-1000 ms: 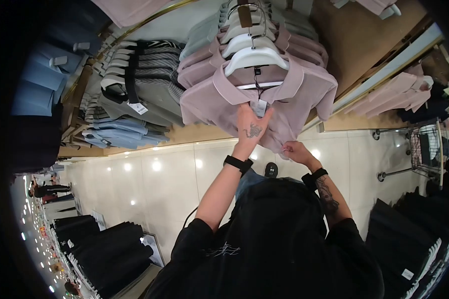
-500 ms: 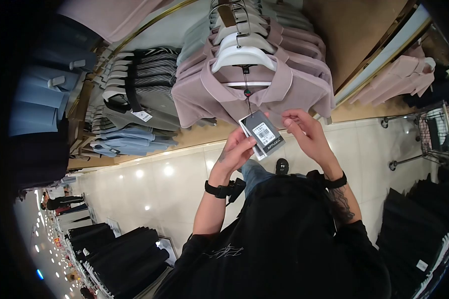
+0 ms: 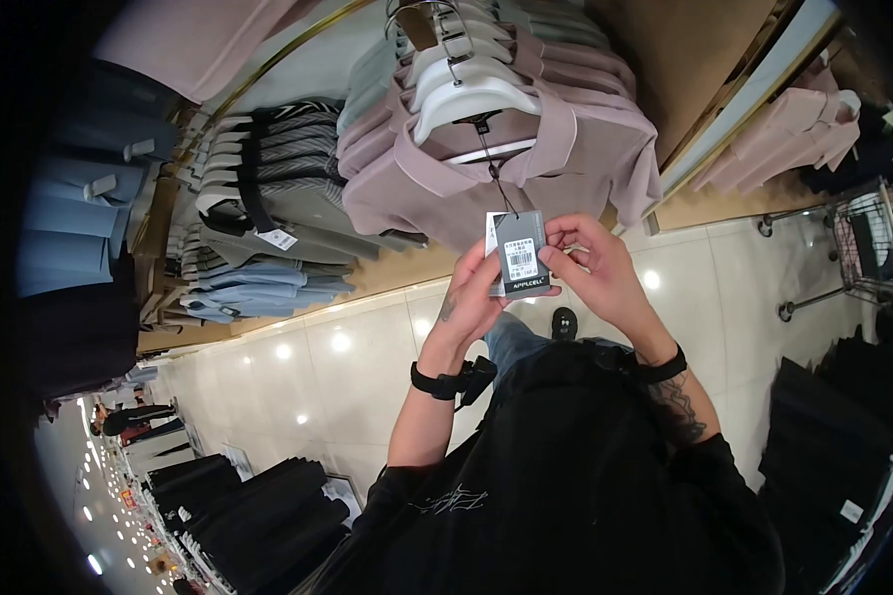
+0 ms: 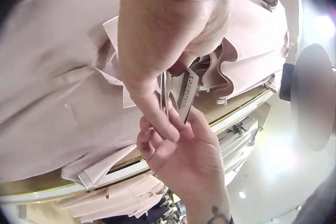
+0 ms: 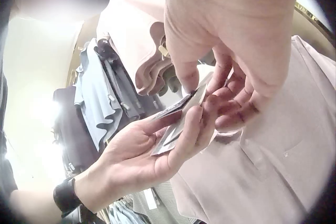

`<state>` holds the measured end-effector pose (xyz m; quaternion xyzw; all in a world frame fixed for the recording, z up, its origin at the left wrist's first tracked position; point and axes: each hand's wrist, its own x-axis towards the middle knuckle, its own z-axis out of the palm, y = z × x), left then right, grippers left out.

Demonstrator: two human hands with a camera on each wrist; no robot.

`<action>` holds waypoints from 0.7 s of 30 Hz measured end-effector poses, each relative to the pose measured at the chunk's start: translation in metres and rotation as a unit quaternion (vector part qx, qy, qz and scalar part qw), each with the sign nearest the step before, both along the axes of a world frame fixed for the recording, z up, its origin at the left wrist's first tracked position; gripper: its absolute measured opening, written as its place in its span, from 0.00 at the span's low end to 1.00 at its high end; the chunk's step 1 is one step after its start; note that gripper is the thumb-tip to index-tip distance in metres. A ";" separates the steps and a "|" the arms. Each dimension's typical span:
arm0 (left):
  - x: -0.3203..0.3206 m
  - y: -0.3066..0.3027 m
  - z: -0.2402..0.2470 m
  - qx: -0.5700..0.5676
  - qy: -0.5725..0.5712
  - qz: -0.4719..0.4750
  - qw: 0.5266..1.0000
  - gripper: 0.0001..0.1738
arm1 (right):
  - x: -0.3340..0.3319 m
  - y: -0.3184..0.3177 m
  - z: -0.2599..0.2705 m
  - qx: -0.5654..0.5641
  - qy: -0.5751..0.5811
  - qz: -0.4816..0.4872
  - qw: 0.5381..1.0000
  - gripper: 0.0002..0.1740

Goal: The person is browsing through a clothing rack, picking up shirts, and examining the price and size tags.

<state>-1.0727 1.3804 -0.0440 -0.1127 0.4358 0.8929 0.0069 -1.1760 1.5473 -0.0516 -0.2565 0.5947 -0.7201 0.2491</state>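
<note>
A mauve polo shirt (image 3: pixel 605 149) hangs on a white hanger (image 3: pixel 476 102) at the front of a row. From its collar a dark string leads down to a grey swing tag (image 3: pixel 541 233) with a white barcode sticker (image 3: pixel 520 260). A white tag (image 3: pixel 490 236) lies behind the grey one. My left hand (image 3: pixel 471 297) holds the tags from the left, its fingers beneath them. At the right edge of the grey tag, the thumb and fingers of my right hand (image 3: pixel 610 273) pinch it. The right wrist view shows the tags (image 5: pixel 178 124) edge-on between both hands.
Striped and grey shirts (image 3: pixel 303 178) hang on the left, light blue ones (image 3: pixel 253 278) below them. Pink shirts (image 3: pixel 794 144) hang at the right near a wire cart (image 3: pixel 863 243). Black garments stand on racks (image 3: pixel 258 521) at both lower sides, over a tiled floor (image 3: pixel 357 392).
My left hand left the shirt front and took the tags, drawing them down. My right hand let go of the shirt's lower edge and moved up to the grey tag, which now faces me.
</note>
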 end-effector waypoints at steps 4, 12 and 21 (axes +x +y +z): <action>0.001 0.007 0.002 -0.008 -0.010 0.006 1.000 0.22 | -0.001 0.005 0.003 0.002 -0.042 0.022 0.999 0.09; 0.003 0.006 -0.011 -0.054 -0.025 0.007 0.998 0.21 | -0.005 0.009 0.003 -0.029 -0.108 0.052 0.992 0.06; 0.003 0.008 -0.011 -0.091 -0.032 0.014 0.995 0.21 | -0.005 0.007 -0.002 -0.039 -0.141 0.082 0.986 0.14</action>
